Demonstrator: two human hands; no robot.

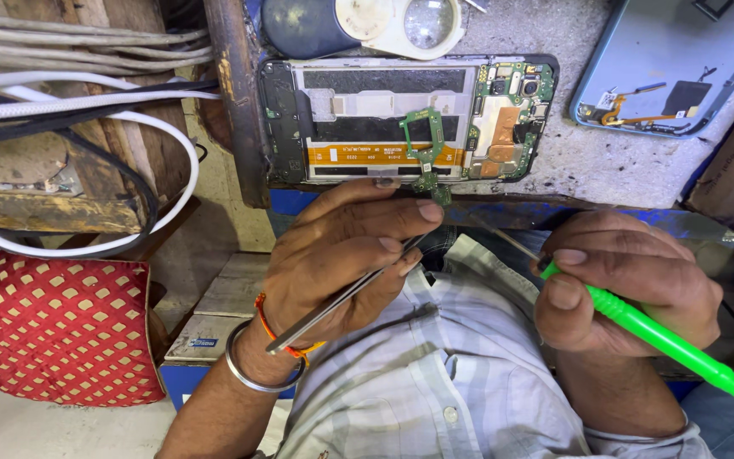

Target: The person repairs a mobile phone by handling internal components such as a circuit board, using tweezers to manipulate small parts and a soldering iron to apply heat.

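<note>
An opened phone (367, 119) lies on the grey bench with its boards and orange flex cable exposed. My left hand (341, 246) grips metal tweezers (341, 297); their tips pinch a small green circuit board (425, 144) lifted over the phone's lower middle. My right hand (630, 280) holds a bright green tool (681, 348) whose thin metal tip points toward the phone's near edge, a little apart from it.
The phone's blue back cover (673, 59) lies at the far right of the bench. A lamp or magnifier (384, 25) sits behind the phone. White and black cables (87, 110) coil at left above a red patterned cushion (61, 327).
</note>
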